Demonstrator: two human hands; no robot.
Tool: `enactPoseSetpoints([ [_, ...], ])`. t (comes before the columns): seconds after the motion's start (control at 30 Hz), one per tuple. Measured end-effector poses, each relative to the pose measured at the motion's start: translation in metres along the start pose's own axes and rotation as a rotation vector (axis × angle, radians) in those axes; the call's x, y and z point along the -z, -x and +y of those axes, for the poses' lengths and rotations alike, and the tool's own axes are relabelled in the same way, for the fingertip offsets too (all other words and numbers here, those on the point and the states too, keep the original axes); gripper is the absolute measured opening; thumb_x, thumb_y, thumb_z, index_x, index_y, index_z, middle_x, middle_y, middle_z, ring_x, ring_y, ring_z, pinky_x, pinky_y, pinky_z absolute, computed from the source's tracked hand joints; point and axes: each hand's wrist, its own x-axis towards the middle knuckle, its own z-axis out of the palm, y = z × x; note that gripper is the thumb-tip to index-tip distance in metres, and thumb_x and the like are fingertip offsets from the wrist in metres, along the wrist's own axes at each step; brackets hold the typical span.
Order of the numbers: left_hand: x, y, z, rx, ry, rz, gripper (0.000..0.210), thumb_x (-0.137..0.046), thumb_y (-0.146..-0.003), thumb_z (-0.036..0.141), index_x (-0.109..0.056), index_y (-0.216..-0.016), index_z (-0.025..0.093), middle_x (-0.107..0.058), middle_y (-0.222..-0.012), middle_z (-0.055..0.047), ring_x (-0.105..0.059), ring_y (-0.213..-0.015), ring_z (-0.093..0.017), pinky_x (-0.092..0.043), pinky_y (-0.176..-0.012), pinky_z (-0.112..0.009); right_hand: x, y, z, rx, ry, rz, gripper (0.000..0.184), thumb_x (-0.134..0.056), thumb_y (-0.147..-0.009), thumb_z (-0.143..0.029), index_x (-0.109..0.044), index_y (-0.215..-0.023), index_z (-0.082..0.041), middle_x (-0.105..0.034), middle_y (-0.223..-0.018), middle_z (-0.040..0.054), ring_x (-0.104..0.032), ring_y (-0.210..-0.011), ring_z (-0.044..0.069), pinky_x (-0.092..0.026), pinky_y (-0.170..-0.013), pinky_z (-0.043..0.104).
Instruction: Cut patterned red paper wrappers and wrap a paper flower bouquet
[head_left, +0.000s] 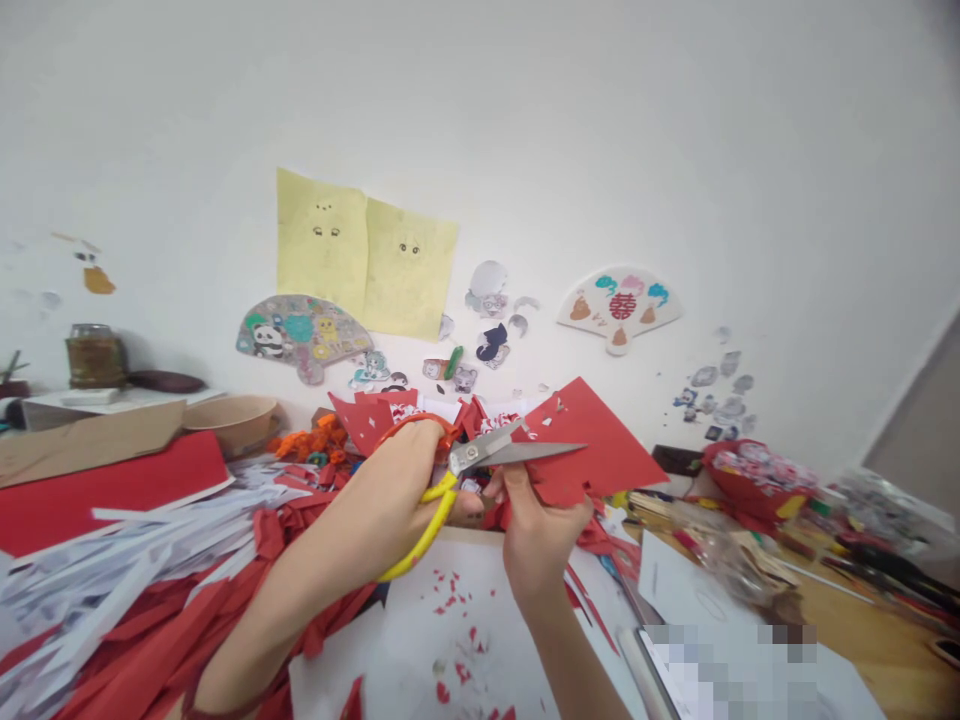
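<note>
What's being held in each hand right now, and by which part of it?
The left hand holds scissors by their red and yellow handles. The right hand holds red paper by its lower edge.

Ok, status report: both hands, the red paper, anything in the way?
Left grip on open scissors. Right grip on red paper. Red scraps on white sheet below, apparently not in the way.
</note>
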Motion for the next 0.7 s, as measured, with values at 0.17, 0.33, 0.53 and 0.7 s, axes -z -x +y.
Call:
enactPoseSetpoints([
  [0.17,-0.0015,-0.0015,-0.0024,0.014,-0.016,0.009,0.026,-0.051,-0.087,0.045,-0.037,-0.084,0.023,-0.056,-0.089,-0.004,-0.053,-0.076,-0.022,-0.040,-0.069,-0.036,0.0012,-0.0001,-0.0015,0.026,0.040,-0.033,0.032,-0.070,-0.079,-0.026,-0.059,-0.051,-0.015,-0.061,-0.045,0.0020,-0.057,-0.041,0.014,-0.051,-0.046,0.027],
  [0.33,-0.0016,-0.0017,-0.0060,-0.004,-0.011,0.002,0.023,-0.050,-0.088,0.044,-0.040,-0.087,0.023,-0.057,-0.090,-0.004,-0.053,-0.077,-0.022,-0.041,-0.069,-0.036,0.0039,-0.0001,0.0011,0.027,0.100,-0.053,0.030,-0.069,-0.080,-0.026,-0.058,-0.054,-0.016,-0.062,-0.049,0.0021,-0.057,-0.044,0.014,-0.051,-0.050,0.028],
  [0.53,0.0025,-0.0013,-0.0010,-0.017,0.016,0.032,0.014,-0.048,-0.087,0.037,-0.044,-0.084,0.024,-0.059,-0.084,-0.004,-0.054,-0.073,-0.022,-0.042,-0.065,-0.035,0.0021,-0.0005,0.0010,0.016,0.073,-0.046,0.032,-0.069,-0.080,-0.028,-0.057,-0.053,-0.015,-0.060,-0.045,0.0008,-0.056,-0.041,0.013,-0.051,-0.047,0.027],
  [0.7,0.0016,-0.0025,0.0000,-0.031,0.070,0.036,0.016,-0.050,-0.086,0.038,-0.045,-0.081,0.024,-0.059,-0.080,-0.004,-0.052,-0.069,-0.022,-0.041,-0.060,-0.033,-0.0003,-0.0001,0.0005,0.022,0.057,-0.016,0.032,-0.070,-0.078,-0.027,-0.055,-0.051,-0.017,-0.059,-0.043,0.0008,-0.056,-0.040,0.014,-0.051,-0.045,0.028],
])
